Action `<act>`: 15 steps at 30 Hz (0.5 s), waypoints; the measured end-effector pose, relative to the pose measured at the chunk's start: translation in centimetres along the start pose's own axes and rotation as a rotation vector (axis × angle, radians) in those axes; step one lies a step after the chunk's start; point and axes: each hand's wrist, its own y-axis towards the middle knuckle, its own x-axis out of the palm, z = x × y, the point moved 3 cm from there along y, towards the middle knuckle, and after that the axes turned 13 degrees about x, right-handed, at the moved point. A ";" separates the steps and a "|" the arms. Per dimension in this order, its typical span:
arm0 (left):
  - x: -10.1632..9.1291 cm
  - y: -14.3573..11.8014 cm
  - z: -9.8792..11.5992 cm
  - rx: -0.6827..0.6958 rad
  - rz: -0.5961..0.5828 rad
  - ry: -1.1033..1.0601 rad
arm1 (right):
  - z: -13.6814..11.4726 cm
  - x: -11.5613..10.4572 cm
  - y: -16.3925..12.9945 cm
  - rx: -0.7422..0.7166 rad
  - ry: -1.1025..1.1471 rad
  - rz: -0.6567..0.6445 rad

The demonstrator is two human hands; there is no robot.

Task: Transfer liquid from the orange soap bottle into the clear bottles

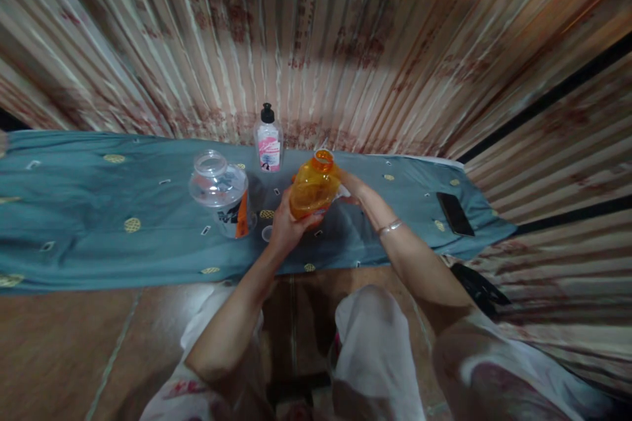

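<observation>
An orange see-through plastic bottle (315,187) is tilted between my hands above the table, its open mouth facing up and away from me. My left hand (288,222) grips its lower left side. On the far right side, my right hand (348,185) presses a white piece of cloth or tissue (342,192) to the bottle; most of its fingers are hidden behind the orange plastic. A small whitish round cap (267,233) lies left of my left hand. Further left stands a clear wide-bodied plastic jar (217,194) with an orange and black label and no lid.
Behind the jar stands a clear bottle (269,145) with a black top and pink label. A dark phone (455,214) lies at the right end of the table. Teal patterned cloth (83,210) covers the long, narrow table. A pleated curtain (316,33) hangs behind it.
</observation>
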 end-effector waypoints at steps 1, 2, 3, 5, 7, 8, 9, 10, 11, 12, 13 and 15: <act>0.0 0.0 -0.3 -0.003 0.007 -0.015 | 0.9 0.4 -0.3 0.047 0.011 -0.018; 0.1 -0.1 -0.5 -0.007 0.012 -0.025 | 1.7 0.8 -0.6 0.084 0.026 -0.026; 0.1 -0.1 -0.7 -0.011 0.016 -0.031 | 2.4 1.2 -0.9 0.112 0.045 -0.030; 0.0 0.0 -0.9 -0.018 0.028 -0.037 | 3.4 1.6 -1.5 0.147 0.077 -0.024; -0.2 0.1 -0.8 -0.011 0.053 -0.041 | 4.1 1.9 -2.0 0.170 0.102 -0.015; -0.3 0.2 -0.7 -0.002 0.066 -0.039 | 4.3 2.1 -2.2 0.177 0.110 -0.010; -0.4 0.3 -0.5 0.007 0.075 -0.031 | 4.6 2.2 -2.4 0.186 0.121 -0.006; -0.5 0.4 -0.4 0.013 0.081 -0.017 | 4.9 2.4 -2.6 0.200 0.137 -0.006; -0.7 0.5 -0.2 0.016 0.083 -0.001 | 5.3 2.5 -2.8 0.221 0.160 -0.011; -0.8 0.6 -0.1 0.014 0.084 0.015 | 5.8 2.6 -3.0 0.250 0.189 -0.020; -0.9 0.6 0.0 0.010 0.085 0.029 | 6.4 2.7 -3.3 0.282 0.216 -0.033; -1.2 0.8 0.2 0.004 0.084 0.050 | 7.6 2.6 -4.1 0.335 0.238 -0.054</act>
